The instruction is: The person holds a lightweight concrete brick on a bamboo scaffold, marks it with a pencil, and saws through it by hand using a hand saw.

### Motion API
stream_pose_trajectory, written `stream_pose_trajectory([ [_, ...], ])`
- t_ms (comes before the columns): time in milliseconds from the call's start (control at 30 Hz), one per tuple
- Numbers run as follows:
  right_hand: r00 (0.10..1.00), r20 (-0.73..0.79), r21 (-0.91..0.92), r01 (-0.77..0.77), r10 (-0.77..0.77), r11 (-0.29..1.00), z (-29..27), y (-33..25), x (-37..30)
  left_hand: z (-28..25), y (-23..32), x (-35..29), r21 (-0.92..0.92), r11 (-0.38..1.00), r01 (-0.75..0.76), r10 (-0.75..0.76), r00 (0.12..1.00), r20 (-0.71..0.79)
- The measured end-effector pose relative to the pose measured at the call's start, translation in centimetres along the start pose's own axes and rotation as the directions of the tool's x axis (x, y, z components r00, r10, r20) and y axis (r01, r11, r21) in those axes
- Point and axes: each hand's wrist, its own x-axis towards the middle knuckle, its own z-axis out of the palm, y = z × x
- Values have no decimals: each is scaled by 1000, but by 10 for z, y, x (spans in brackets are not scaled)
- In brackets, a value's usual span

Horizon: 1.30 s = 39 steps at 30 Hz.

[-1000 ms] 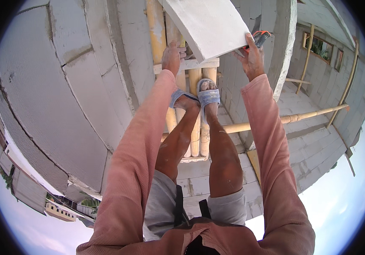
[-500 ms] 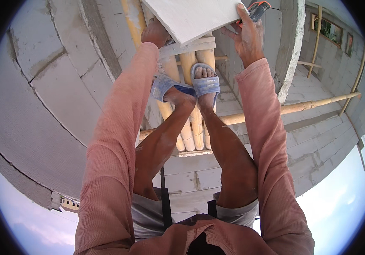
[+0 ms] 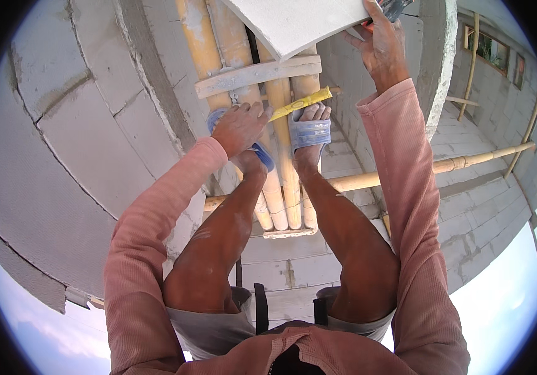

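My left hand (image 3: 241, 128) is low over my left sandal, fingers closed on one end of a yellow strip (image 3: 301, 105) with dark marks, like a tape measure blade. The strip's other end reaches across to my right toes. My right hand (image 3: 386, 53) is raised beside a pale grey block (image 3: 299, 24). Its thumb and fingers hold an orange-and-black tape measure (image 3: 395, 9) against the block's right edge; the top of the frame cuts off part of both. Whether the strip joins the tape measure cannot be seen.
My feet, in blue sandals (image 3: 311, 131), stand on bamboo poles (image 3: 289, 194) tied with a wooden crosspiece (image 3: 259, 76). A block wall (image 3: 99, 119) rises at left. To the right, a horizontal bamboo pole (image 3: 462, 164) crosses, with a rough-edged wall (image 3: 438, 69) near it.
My left hand has left the block's underside and moved down toward my left foot, where the yellow strip now shows. My right hand and the block have shifted slightly up and right.
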Motion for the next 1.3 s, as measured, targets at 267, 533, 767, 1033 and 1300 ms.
stream_pose_trajectory([
  [267, 992, -5, 84, 124, -124, 989, 22, 34, -39, 44, -12, 37, 227, 973, 34, 22, 971, -238],
  [533, 999, 19, 108, 27, -29, 994, 23, 56, -39, 16, -8, 6, -310, 950, 37, -184, 869, -460],
  [767, 999, 43, -19, -22, 23, 1000, 7, 61, -25, -38, -69, 51, -892, 450, -31, -822, 375, -428],
  [1033, 998, 54, -288, -9, 26, 957, 6, 50, -21, -76, -95, 108, -957, 184, -225, -807, 522, -278],
  [1300, 981, 159, -510, 179, -113, 841, 26, 54, -25, -79, -113, 95, -919, 5, -394, -810, 537, -234],
])
